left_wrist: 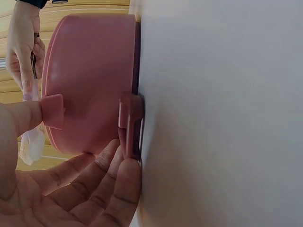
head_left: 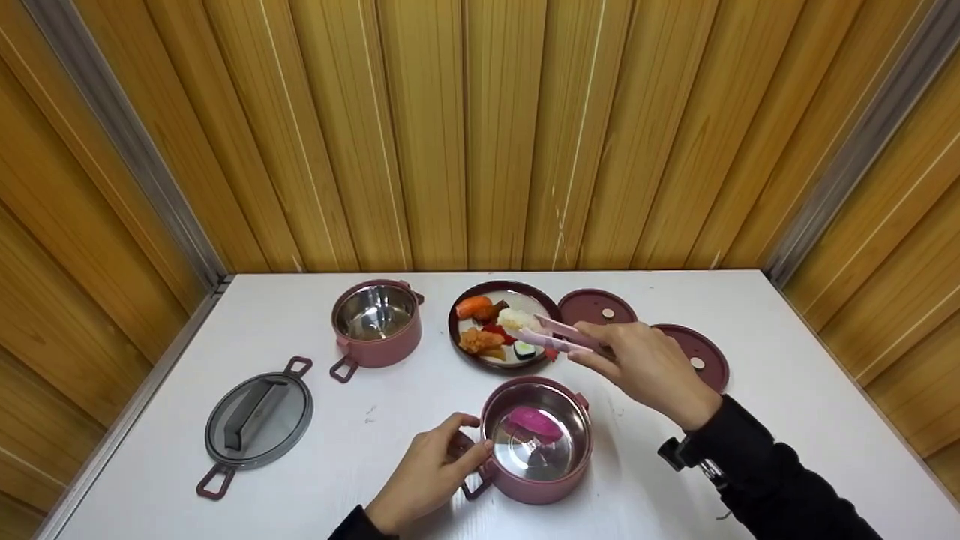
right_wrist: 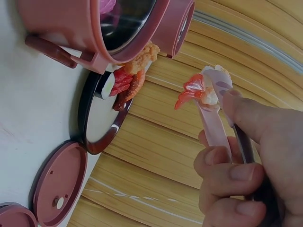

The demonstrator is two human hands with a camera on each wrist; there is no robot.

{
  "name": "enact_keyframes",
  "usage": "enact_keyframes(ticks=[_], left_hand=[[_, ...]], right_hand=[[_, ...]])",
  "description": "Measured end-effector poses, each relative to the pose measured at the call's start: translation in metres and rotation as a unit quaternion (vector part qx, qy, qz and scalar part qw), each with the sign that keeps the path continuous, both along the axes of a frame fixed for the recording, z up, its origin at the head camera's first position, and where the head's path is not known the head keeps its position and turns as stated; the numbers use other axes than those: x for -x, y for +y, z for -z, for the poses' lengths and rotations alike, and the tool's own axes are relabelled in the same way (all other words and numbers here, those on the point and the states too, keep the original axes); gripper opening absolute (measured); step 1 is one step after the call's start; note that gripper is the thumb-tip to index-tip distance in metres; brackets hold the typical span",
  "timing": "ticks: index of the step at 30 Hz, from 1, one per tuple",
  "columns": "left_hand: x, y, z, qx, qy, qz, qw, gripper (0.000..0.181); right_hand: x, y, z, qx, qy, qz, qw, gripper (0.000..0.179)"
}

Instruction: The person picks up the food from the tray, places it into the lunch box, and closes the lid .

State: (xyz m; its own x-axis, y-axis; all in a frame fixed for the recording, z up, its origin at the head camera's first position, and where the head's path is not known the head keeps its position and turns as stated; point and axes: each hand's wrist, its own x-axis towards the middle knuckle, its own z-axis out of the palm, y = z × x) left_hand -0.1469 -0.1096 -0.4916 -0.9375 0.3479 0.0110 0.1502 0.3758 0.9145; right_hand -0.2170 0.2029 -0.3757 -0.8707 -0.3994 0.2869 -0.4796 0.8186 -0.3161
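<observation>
Toward the lower left, gray lid [head_left: 279,420]: flat on the white table [head_left: 337,442], bar handle on top.
Back pot [head_left: 386,349]: left of centre, uncovered, its shiny inside in sight.
Left hand [head_left: 429,465]: lower centre, thumb at the rim, fingers against side and handle, grasping the front pot [head_left: 536,491]; a hard push there could tilt or drag it.
Plate [head_left: 527,301]: centre, behind the front pot, bearing mixed food pieces [head_left: 480,341].
Held piece [head_left: 517,320]: white with a red-orange end, raised over the plate in the head view, between the tips of the tongs [right_wrist: 214,127]; a slack or uneven squeeze could let it slip out.
Pink piece [head_left: 535,422]: inside the front pot.
Left red lid [head_left: 592,304]: right of the plate.
Right hand [head_left: 649,367]: right of centre, fingers grasping the tongs.
Right red lid [head_left: 705,346]: partly behind that hand.
Counts: one gray lid, two pots, one plate, one held piece, one pink piece, one pair of tongs, two red lids; at least five pieces on the plate, too overlapped for a sure total.
</observation>
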Motion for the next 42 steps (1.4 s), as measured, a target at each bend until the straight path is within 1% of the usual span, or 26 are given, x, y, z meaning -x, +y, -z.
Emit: enact_keyframes(ticks=[6, 14, 21, 28, 33, 37, 42], left_hand=[[0.000, 0.000, 0.000, 0.000, -0.001, 0.002, 1.0000, 0.041], [0.000, 0.000, 0.000, 0.001, -0.010, 0.002, 0.9999, 0.043], [0.001, 0.000, 0.000, 0.002, -0.001, 0.001, 1.0000, 0.042], [0.000, 0.001, 0.000, 0.004, 0.001, -0.002, 1.0000, 0.042], [0.000, 0.001, -0.001, 0.003, -0.004, -0.002, 1.0000, 0.042], [-0.001, 0.001, -0.001, 0.001, -0.005, -0.002, 1.0000, 0.042], [-0.001, 0.001, 0.000, -0.001, 0.000, -0.003, 1.0000, 0.041]], right_hand=[[-0.011, 0.003, 0.001, -0.011, -0.030, -0.001, 0.9995, 0.050], [-0.023, 0.009, 0.004, -0.035, -0.014, -0.018, 0.9991, 0.048], [-0.033, 0.012, 0.008, -0.047, -0.029, -0.029, 0.9980, 0.046], [-0.040, 0.011, 0.012, -0.076, -0.031, -0.052, 0.9953, 0.044], [-0.043, 0.008, 0.017, -0.080, -0.047, -0.067, 0.9935, 0.047], [-0.045, 0.006, 0.022, -0.086, -0.054, -0.070, 0.9923, 0.047], [-0.045, 0.004, 0.029, -0.098, -0.041, -0.081, 0.9910, 0.044]])
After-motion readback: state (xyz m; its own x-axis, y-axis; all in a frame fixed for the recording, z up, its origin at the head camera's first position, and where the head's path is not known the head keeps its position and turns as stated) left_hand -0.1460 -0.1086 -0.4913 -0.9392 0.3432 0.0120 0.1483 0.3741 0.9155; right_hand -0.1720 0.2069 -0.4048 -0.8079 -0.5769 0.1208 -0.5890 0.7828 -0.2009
